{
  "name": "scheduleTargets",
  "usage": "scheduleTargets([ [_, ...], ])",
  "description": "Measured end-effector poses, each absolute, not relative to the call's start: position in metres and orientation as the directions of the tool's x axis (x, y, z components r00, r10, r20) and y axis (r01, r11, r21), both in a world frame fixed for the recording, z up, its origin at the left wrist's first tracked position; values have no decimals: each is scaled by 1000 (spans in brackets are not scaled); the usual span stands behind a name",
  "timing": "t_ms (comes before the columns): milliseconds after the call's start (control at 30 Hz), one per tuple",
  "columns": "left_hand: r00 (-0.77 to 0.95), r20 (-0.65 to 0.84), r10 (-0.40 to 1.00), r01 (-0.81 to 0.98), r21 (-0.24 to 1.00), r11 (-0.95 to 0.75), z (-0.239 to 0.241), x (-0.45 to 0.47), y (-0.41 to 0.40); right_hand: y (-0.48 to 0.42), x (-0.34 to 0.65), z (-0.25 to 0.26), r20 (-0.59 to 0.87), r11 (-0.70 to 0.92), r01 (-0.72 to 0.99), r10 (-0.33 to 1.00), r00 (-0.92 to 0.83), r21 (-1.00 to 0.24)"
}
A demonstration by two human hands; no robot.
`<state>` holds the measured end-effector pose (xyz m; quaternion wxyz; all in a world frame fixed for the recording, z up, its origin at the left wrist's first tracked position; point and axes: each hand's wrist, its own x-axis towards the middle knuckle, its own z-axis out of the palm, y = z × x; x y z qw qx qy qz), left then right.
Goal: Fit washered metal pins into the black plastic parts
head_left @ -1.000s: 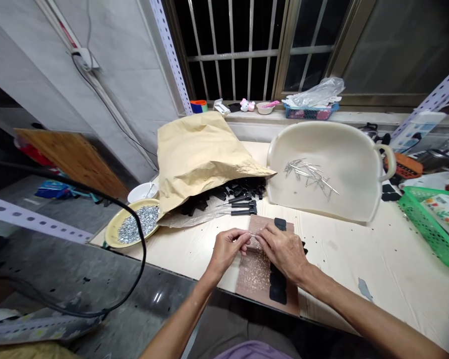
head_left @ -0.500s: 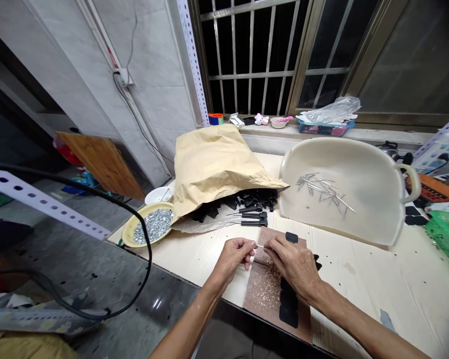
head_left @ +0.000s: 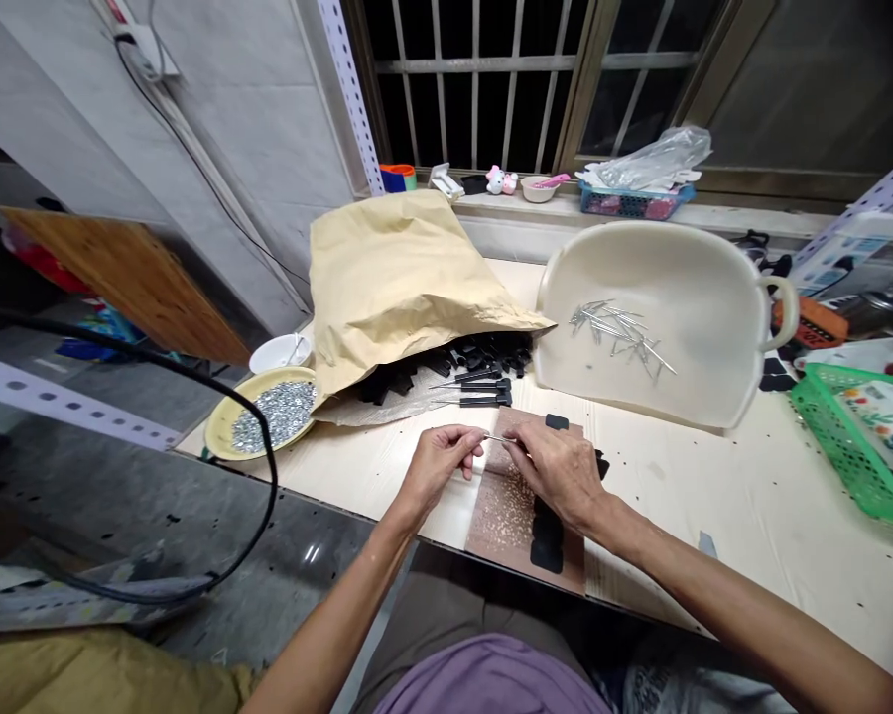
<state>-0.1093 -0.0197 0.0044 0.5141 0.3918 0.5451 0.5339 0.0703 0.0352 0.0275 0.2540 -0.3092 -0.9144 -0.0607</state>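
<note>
A thin metal rod (head_left: 498, 437) spans the gap between my hands. My left hand (head_left: 441, 461) pinches its left end between thumb and fingers. On the other end, my right hand (head_left: 558, 468) is closed, its fingertips partly hiding the rod. Both hands are above a brown board (head_left: 491, 531) at the table's front edge. Black flat pieces (head_left: 547, 555) lie in a row on that board, partly under my right hand. Just behind the hands, several thin metal rods with black handles (head_left: 485, 401) lie side by side at the mouth of a paper bag (head_left: 409, 268).
Black parts (head_left: 483, 352) spill from the bag. At left stand a yellow bowl (head_left: 219, 421) of small metal pieces and a white bowl (head_left: 272, 353). A cream basin (head_left: 706, 317) holds loose metal rods (head_left: 617, 327). A green basket (head_left: 833, 466) sits at right. A black cable (head_left: 272, 476) loops at left.
The camera view has tilted down, so things appear higher and my lap shows. Slightly more of the rod shows between my hands, which keep nearly the same pose.
</note>
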Motion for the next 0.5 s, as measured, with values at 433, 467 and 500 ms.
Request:
scheduleTargets([
  [433,-141,-207,968,-105,976,193,3,-102,-17,33,83,27,359,794,608,569,-739,-8],
  [467,-139,-204,969,-93,977,193,2,-102,-17,34,84,27,354,796,606,570,-741,-15],
  [500,-139,-201,970,-82,978,191,2,-102,-16,34,85,26,348,791,610,583,-735,-36],
])
